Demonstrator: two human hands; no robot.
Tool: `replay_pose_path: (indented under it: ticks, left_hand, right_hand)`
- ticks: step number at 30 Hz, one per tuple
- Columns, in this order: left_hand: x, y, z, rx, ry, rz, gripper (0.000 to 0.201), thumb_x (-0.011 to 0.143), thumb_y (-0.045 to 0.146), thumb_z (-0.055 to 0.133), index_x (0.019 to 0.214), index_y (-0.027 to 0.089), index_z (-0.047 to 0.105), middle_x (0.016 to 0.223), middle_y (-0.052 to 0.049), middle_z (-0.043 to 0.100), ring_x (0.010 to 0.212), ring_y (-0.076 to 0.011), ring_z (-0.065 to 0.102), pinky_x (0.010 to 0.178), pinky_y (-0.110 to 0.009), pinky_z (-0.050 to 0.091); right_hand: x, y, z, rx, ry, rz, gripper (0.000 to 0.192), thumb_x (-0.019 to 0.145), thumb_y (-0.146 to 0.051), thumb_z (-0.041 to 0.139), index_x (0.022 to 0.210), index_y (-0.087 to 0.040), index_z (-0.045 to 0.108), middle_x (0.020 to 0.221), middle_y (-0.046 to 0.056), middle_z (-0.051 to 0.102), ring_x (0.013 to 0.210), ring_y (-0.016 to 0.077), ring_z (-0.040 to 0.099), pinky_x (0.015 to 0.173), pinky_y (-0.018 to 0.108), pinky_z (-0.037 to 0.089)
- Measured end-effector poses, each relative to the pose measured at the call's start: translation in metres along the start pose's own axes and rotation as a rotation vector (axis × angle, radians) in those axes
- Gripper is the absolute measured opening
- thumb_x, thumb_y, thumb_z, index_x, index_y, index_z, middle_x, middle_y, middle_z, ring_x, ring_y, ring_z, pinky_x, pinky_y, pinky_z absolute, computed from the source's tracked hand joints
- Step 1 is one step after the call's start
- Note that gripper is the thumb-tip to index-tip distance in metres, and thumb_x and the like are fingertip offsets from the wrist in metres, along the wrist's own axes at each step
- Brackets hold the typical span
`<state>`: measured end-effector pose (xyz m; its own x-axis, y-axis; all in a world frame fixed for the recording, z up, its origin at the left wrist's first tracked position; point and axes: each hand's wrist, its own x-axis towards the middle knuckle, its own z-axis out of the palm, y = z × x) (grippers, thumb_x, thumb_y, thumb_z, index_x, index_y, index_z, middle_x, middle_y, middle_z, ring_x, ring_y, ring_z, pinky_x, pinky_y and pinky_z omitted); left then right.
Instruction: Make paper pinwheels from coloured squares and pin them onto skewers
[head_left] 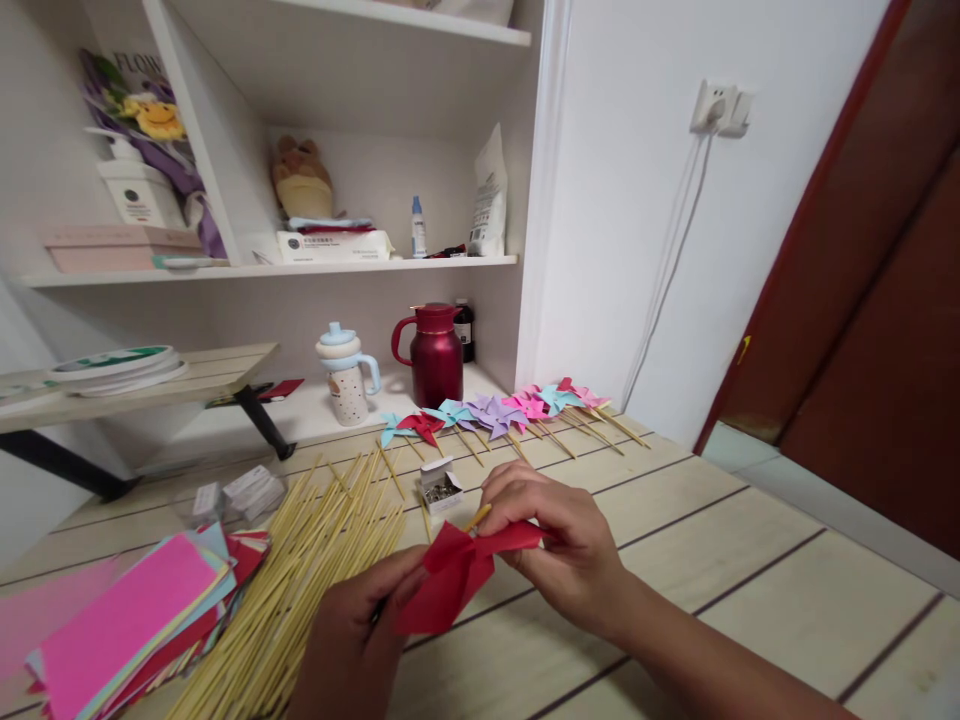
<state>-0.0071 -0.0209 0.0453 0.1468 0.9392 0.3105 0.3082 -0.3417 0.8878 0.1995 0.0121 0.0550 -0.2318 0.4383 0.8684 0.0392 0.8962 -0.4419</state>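
Both hands hold a red paper pinwheel [454, 590] above the table, in the lower middle of the head view. My left hand [364, 610] pinches its left side between thumb and fingers. My right hand [559, 530] is closed on the right side of the red paper, and the tip of a wooden stick [478, 517] shows by its fingers at the pinwheel's top. The rest of that stick is hidden. Just beyond the pinwheel stands an open small white box [441, 486] of metal pins. A heap of thin wooden sticks [300, 580] lies beside my left hand.
Finished pinwheels [491, 415] on sticks lie in a row at the table's back. Coloured paper sheets [127, 620] are stacked at left, near small boxes [251, 490]. A cup [345, 380] and a red jug [437, 360] stand behind, below the shelf [360, 267].
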Motion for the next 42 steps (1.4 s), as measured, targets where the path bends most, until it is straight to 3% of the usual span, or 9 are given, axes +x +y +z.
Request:
replay_pose_path:
  ticks: [13, 22, 27, 42]
  left_hand:
    - [0.0001, -0.0039, -0.0009, 0.047, 0.000, 0.022, 0.027, 0.080, 0.035, 0.064, 0.100, 0.026, 0.079, 0.085, -0.001, 0.079, 0.075, -0.0197, 0.071, 0.071, -0.023, 0.055]
    - [-0.0009, 0.0001, -0.0015, 0.062, 0.020, -0.009, 0.028, 0.078, 0.040, 0.065, 0.096, 0.025, 0.080, 0.074, 0.000, 0.076, 0.065, -0.0189, 0.067, 0.064, -0.023, 0.054]
    - [-0.0010, 0.0002, 0.0000, 0.051, 0.018, -0.045, 0.027, 0.078, 0.041, 0.065, 0.093, 0.025, 0.080, 0.058, 0.001, 0.069, 0.056, -0.0178, 0.061, 0.054, -0.022, 0.051]
    - [-0.0016, 0.0009, 0.0016, 0.045, 0.031, -0.059, 0.027, 0.078, 0.044, 0.065, 0.087, 0.023, 0.080, 0.063, 0.000, 0.069, 0.057, -0.0164, 0.058, 0.053, -0.021, 0.047]
  right_hand:
    - [0.0008, -0.0020, 0.0003, -0.008, 0.008, 0.021, 0.016, 0.082, -0.005, 0.066, 0.088, -0.019, 0.069, 0.077, 0.004, 0.068, 0.075, 0.0173, 0.061, 0.074, 0.037, 0.052]
    - [0.0009, -0.0025, 0.0002, -0.032, 0.008, 0.039, 0.012, 0.084, -0.010, 0.065, 0.088, -0.020, 0.069, 0.077, 0.004, 0.067, 0.075, 0.0181, 0.061, 0.074, 0.038, 0.053]
    - [0.0004, -0.0024, -0.0003, -0.029, 0.002, 0.048, 0.010, 0.084, -0.011, 0.066, 0.088, -0.020, 0.069, 0.077, 0.004, 0.067, 0.075, 0.0181, 0.062, 0.074, 0.037, 0.053]
    - [0.0001, -0.0014, -0.0012, -0.040, -0.014, 0.044, 0.012, 0.084, -0.011, 0.066, 0.090, -0.021, 0.069, 0.078, 0.004, 0.068, 0.077, 0.0187, 0.062, 0.076, 0.038, 0.054]
